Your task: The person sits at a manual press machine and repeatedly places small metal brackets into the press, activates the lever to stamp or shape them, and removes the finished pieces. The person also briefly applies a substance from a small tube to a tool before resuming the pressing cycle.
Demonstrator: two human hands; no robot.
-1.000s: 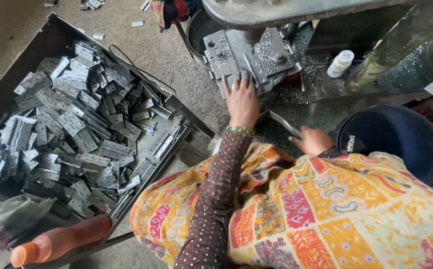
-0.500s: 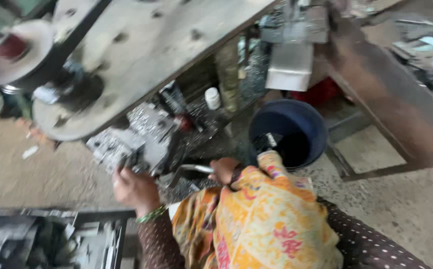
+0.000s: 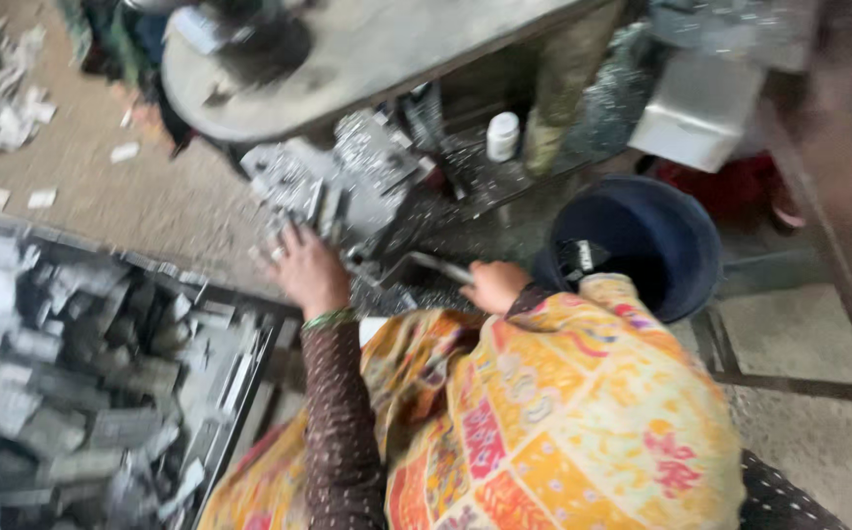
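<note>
My left hand (image 3: 308, 270) reaches forward with fingers spread onto a grey metal fixture (image 3: 342, 182) mounted under a round machine table (image 3: 367, 54). A green bangle sits on that wrist. My right hand (image 3: 494, 285) is closed around a thin metal lever (image 3: 426, 265) that sticks out from the fixture. A patterned yellow and orange cloth (image 3: 534, 422) covers my lap and arms. The picture is blurred, so small parts at the fixture are hard to make out.
A dark tray (image 3: 249, 373) full of several flat grey metal pieces lies on the floor at left. A dark blue bucket (image 3: 642, 245) stands right of my right hand. A small white bottle (image 3: 501, 135) and a white box (image 3: 696, 108) sit behind.
The view has swung and steadied back toward the floor; the tray of metal pieces is again at left. Both hands stay at the fixture and lever.
</note>
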